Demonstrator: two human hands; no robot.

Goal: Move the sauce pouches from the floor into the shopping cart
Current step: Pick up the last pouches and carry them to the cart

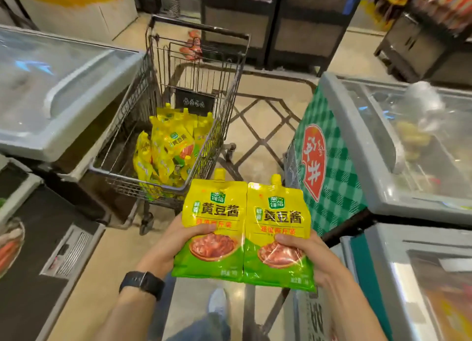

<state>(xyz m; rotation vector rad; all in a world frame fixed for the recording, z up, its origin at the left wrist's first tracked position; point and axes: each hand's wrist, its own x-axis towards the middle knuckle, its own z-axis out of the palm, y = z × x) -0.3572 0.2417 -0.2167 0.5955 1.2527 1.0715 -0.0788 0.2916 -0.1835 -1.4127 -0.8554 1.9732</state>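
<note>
My left hand (176,241) grips the left pouch (214,207), my right hand (307,253) the right pouch (278,215), fingers hidden behind, just short of the shopping cart (143,184). Inside it, a blurred heap of pouches (171,146).

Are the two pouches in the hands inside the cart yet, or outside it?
Outside. The left hand grips the left pouch, the right hand the right pouch, both short of the cart rim.
</note>
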